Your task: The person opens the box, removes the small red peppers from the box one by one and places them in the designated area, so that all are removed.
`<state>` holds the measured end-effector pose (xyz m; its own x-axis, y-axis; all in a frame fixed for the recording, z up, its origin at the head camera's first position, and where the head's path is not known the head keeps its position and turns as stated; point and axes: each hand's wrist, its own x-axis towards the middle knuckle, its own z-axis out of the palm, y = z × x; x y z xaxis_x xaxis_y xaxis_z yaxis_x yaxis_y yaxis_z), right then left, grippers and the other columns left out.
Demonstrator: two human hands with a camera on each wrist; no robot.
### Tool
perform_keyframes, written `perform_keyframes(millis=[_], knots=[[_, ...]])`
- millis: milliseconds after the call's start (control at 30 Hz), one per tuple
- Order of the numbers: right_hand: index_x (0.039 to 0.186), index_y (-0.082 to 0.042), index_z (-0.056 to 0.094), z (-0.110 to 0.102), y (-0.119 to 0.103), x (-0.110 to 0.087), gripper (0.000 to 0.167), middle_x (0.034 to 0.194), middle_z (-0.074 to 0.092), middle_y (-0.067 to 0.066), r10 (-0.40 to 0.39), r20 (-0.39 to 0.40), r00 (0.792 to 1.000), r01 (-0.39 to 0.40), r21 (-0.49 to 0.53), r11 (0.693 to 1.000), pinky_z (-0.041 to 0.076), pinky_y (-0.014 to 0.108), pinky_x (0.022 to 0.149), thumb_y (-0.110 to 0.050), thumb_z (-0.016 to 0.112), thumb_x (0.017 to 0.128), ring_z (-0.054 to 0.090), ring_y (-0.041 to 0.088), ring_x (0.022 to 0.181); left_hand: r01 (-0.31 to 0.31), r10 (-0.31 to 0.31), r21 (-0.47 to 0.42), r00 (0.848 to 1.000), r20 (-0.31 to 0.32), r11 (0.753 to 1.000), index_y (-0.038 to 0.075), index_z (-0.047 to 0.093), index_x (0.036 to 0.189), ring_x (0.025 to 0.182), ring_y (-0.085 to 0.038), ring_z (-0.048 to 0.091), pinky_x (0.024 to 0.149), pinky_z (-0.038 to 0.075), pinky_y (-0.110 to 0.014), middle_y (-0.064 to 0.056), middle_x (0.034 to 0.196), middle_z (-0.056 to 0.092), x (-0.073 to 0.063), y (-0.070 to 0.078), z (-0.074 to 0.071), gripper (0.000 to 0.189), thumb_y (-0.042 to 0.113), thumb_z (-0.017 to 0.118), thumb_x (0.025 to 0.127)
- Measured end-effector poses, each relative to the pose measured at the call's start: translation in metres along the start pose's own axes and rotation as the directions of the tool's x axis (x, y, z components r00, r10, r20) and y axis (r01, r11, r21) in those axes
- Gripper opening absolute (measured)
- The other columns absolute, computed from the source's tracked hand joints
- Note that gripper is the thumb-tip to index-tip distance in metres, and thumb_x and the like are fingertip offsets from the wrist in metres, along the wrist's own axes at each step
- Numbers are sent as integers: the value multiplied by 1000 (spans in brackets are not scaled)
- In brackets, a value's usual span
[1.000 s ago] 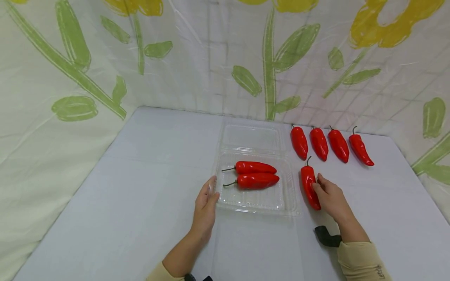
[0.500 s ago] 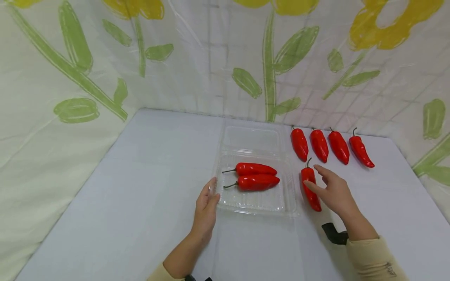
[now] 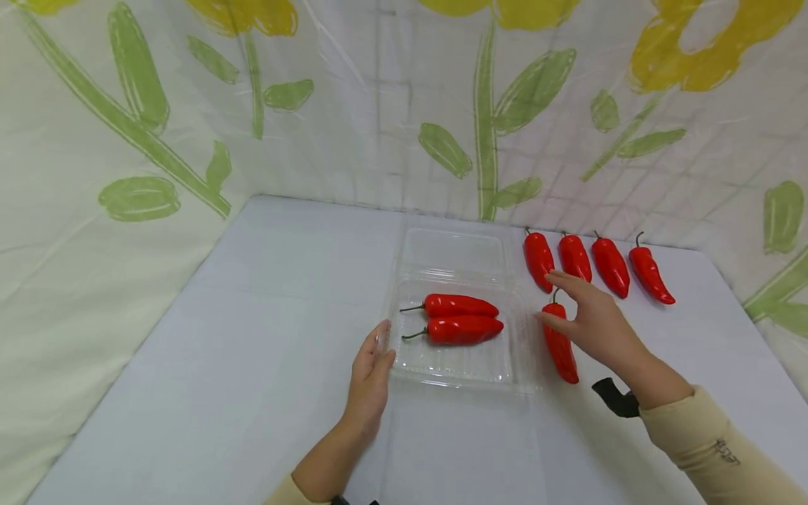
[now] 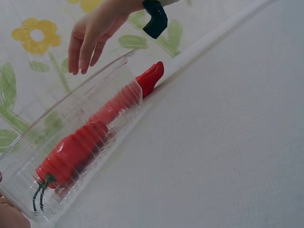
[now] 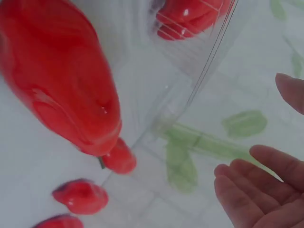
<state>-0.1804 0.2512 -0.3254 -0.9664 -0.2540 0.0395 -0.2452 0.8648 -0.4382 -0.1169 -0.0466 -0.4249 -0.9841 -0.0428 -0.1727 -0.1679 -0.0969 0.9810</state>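
A clear plastic clamshell box (image 3: 454, 368) lies with its lid folded back on the table. Two red chili peppers (image 3: 463, 330) lie side by side inside it, stems to the left. My left hand (image 3: 369, 375) grips the box's left wall between thumb and fingers. Just right of the box is a single red pepper (image 3: 560, 351) on the tabletop. Over that pepper's stem end hovers my right hand (image 3: 593, 319), thumb and fingers spread, holding nothing. In the right wrist view this pepper (image 5: 61, 71) looms large, with the right hand (image 5: 266, 190) apart from it.
Several more red peppers (image 3: 610, 266) stand in a row along the table's back right, partly overlapped by the right hand. Behind the white table (image 3: 252, 337) hangs a flower-print curtain (image 3: 353, 105). A dark band (image 3: 615, 400) juts from the right wrist.
My right hand has let go of the single pepper, spread its fingers and risen away toward the back row. The pepper stays beside the box; my left hand keeps its grip.
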Motion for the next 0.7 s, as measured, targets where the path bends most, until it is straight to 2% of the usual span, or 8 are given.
perform_keyframes(millis=[233,467,700], knots=[[136,-3,47,1,-12,17,66,134,52,19,-115,101,988,114,21,993,54,47,83,-22,74,78,50,39,121,-4,4,-6,1000,7,1000,11,26,146,145,-20,18,115,22,-40,0,154,25,0,0,0,50,9,35,97],[132,-7,52,2,-19,33,62,129,57,18,-146,221,964,127,99,987,54,47,85,-27,74,78,55,41,115,-13,13,-19,1000,18,1000,9,26,146,145,-21,16,116,18,-41,-1,155,25,-1,1,0,50,7,35,97],[131,-7,53,3,-24,49,63,128,58,16,-157,260,953,106,200,974,50,45,92,-31,74,78,55,37,118,-6,6,-12,1000,14,1000,10,26,146,145,-20,16,116,19,-41,0,155,25,0,1,0,50,8,35,97]])
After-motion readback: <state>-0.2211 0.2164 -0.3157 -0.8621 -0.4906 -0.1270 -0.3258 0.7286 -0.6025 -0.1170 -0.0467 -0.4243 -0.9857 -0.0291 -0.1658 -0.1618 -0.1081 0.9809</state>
